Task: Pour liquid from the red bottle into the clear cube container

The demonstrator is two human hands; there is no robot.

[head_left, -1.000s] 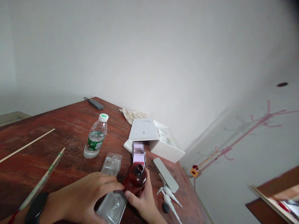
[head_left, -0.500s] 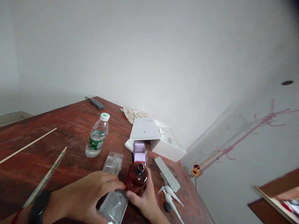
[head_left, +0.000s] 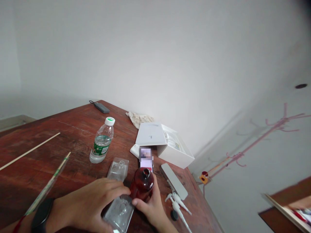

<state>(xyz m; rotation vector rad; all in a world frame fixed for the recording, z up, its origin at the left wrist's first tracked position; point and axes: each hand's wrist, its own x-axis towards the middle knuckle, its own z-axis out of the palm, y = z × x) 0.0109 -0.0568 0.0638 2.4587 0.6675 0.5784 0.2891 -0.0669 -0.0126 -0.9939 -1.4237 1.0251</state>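
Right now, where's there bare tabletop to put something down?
The broadest bare patch of table lies left of the water bottle, between it, the single stick and the grey device at the far corner. Another strip lies between that stick and the wrapped sticks. It's crowded around the right hand: amber bottle, clear packaging, phone, white pumps.

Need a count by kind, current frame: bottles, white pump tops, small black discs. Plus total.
Bottles: 2 (amber bottle, clear bottle with green label)
White pump tops: 2 (upper pump top, lower pump top)
Small black disc: 1
Total: 5
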